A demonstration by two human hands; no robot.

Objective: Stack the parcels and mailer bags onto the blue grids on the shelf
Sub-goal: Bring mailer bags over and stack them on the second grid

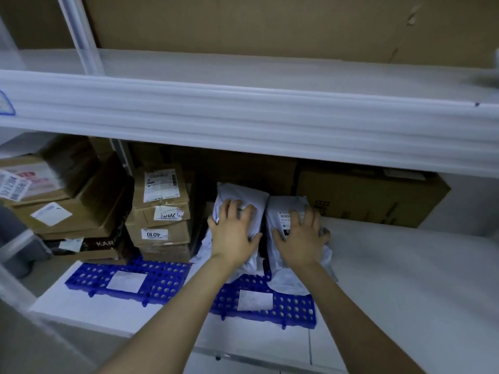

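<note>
Hands lie flat with fingers spread, gripping nothing: the left hand [233,230] presses on the left mailer bag [243,191] and the right hand [299,236] on the right mailer bag [286,206]. Both white bags lean side by side on the back part of the right blue grid [297,309] on the lower shelf [405,265]. Just to the left, taped cardboard parcels [159,211] are stacked on the left blue grid [167,282], and a large carton [364,193] stands behind the bags.
</note>
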